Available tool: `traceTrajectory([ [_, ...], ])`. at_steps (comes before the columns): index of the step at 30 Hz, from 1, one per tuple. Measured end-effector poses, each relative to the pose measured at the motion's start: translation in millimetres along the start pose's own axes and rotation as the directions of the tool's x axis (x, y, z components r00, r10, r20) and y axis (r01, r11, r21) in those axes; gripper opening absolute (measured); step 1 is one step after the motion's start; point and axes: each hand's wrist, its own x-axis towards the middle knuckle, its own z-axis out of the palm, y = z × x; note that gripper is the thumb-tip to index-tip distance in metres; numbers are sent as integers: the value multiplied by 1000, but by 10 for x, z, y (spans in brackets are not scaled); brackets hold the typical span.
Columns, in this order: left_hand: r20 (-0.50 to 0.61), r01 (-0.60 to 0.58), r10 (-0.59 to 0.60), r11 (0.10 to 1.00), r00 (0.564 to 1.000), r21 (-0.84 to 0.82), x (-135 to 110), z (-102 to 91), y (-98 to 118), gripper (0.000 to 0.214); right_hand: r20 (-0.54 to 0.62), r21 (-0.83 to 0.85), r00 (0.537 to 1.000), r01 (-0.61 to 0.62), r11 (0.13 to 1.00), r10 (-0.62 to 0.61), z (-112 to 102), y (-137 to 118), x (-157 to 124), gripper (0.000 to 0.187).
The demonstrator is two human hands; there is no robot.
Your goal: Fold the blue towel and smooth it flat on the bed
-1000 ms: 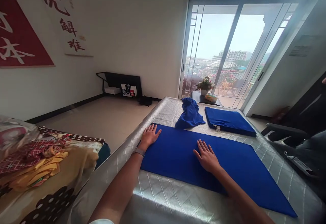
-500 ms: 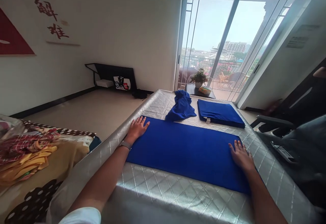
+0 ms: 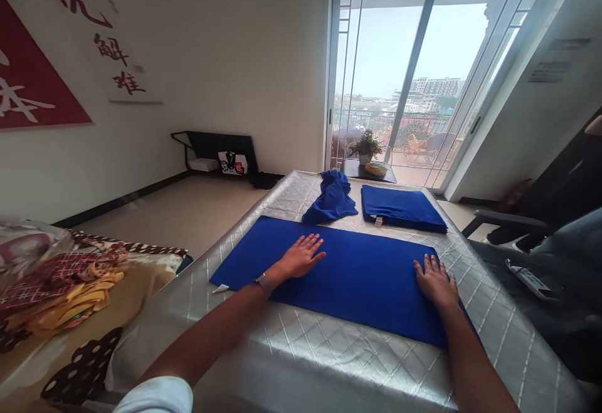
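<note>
A long blue towel (image 3: 357, 269) lies flat across the silver quilted surface (image 3: 329, 363). My left hand (image 3: 301, 256) rests palm down on the towel's middle, fingers spread. My right hand (image 3: 435, 281) presses flat on the towel's right end, fingers apart. A small white tag sticks out at the towel's left corner. Beyond it sit a crumpled blue towel (image 3: 332, 198) and a folded blue towel (image 3: 399, 208).
A heap of patterned and yellow cloths (image 3: 61, 287) lies at the left. A dark chair (image 3: 540, 237) with a remote stands at the right. A small table with a potted plant (image 3: 365, 146) stands before the glass balcony door.
My left hand slid from the towel's left end toward its middle. My right hand earlier swept from the middle to the right end and stays there.
</note>
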Motion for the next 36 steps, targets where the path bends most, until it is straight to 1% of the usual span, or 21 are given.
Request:
traceTrajectory([
  [1,22,-14,14,1000,1000,-20,-10,23,93,68,-6,-6,1000,0,1000,0,5,1,-1,79],
  [2,34,-14,16,999,999,-34,-37,34,143,68,-7,-14,1000,0,1000,0,12,3,0,79],
  [3,44,-4,6,999,999,-42,-82,33,150,68,-5,-22,1000,0,1000,0,18,5,3,79],
  [5,59,39,-37,998,998,-46,-222,2,48,68,-1,-33,1000,2,999,-2,31,13,14,78],
  [7,74,102,-100,994,992,-32,-423,-54,-170,68,-6,-34,1000,3,999,-3,44,23,27,78],
  [9,80,182,-181,983,980,-4,-678,-107,-455,69,-15,-23,1000,3,1000,-3,57,31,40,79],
  [11,69,277,-278,960,958,31,-963,-131,-759,71,-20,-8,1000,3,1000,-3,71,34,50,80],
  [14,3,412,-413,909,911,57,-1351,-92,-1147,74,-22,9,1000,1,1000,-1,81,28,59,80],
  [16,-46,452,-450,891,892,46,-1512,-42,-1299,75,-18,13,1000,-2,1000,3,74,25,58,79],
  [19,-66,461,-459,887,886,22,-1583,-2,-1347,78,-18,7,1000,-19,1000,19,34,32,41,77],
  [21,-57,472,-471,881,880,11,-1565,-13,-1310,80,-33,-13,999,-26,1000,25,-13,18,7,76],
  [23,-51,470,-469,882,881,9,-1542,-35,-1267,82,-73,-52,997,-8,999,4,-67,-62,-62,72],
  [25,-57,459,-457,888,887,15,-1532,-49,-1242,83,-120,-98,989,74,992,-86,-114,-256,-186,68],
  [27,-73,453,-450,891,890,23,-1534,-45,-1240,82,-124,-130,964,221,967,-237,-135,-577,-378,66],
  [29,-87,448,-444,894,892,27,-1537,-30,-1253,82,-77,-112,918,380,918,-390,-114,-982,-623,65],
  [32,-92,437,-433,899,897,26,-1539,-5,-1274,81,10,16,825,565,825,-565,-13,-1553,-998,71],
  [34,-93,439,-435,898,895,26,-1539,5,-1283,80,62,89,778,619,780,-625,62,-1791,-1179,77],
  [36,-94,439,-435,898,895,29,-1542,11,-1287,78,89,124,763,630,767,-640,112,-1871,-1273,80],
])
